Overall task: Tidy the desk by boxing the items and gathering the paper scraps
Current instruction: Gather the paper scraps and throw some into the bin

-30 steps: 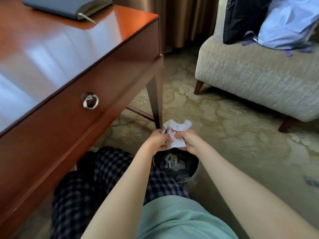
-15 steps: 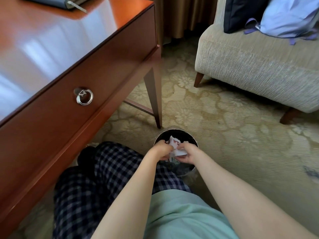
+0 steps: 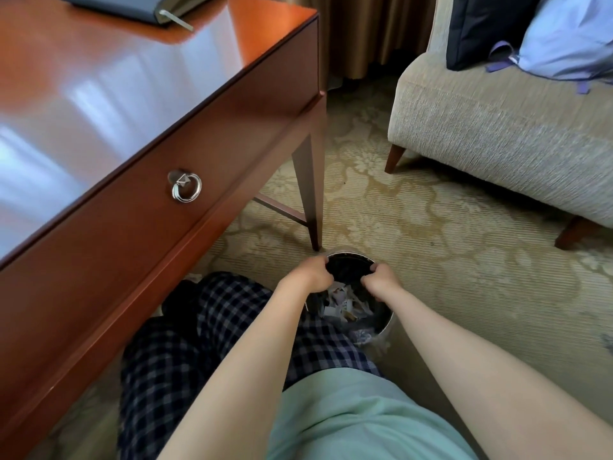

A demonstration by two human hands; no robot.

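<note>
Desk (image 3: pixel 132 94) fills the L side: glossy red-brown top, drawer front w/ a silver ring pull (image 3: pixel 185 189). A dark folder (image 3: pixel 132 8) lies toward the far edge of the desktop, back from its R corner, w/ a thin tab sticking off it. Beyond that are a tan curtain (image 3: pixel 365 28) and a beige armchair (image 3: pixel 497 127) on wooden feet, w/ a black bag (image 3: pixel 481 28) & a pale blue cloth thing (image 3: pixel 570 38) on the seat. Gold patterned carpet (image 3: pixel 431 244) runs btw desk & chair. The person sits low, plaid trousers (image 3: pixel 205 343) tucked under the desk's front edge, mint top (image 3: pixel 358 419) nearest me. Both forearms reach fwd & hide the bin's near-L side.

Bin (image 3: pixel 386 323): small, round, shiny metal wall, dark inside. It stands on the carpet just beside the foot of the desk's corner leg (image 3: pixel 310 194); touching or not, can't tell. Paper scraps (image 3: pixel 341 300) are white torn & crumpled bits, heaped inside the bin & seen btw the two wrists.

L hand (image 3: pixel 311 277) is at the far-L rim, fingers curled over it, thumb up on the rim. R hand (image 3: pixel 381 282) is at the opposite side, fingers curled down onto the rim likewise. Both grip the bin; whether bare metal or a dark liner, can't tell.

Half a sec ago both hands pinched one crumpled white wad together over the bin's mouth. Since then they've let it go & moved apart to the rim. The folder also shows more at the top of view.
</note>
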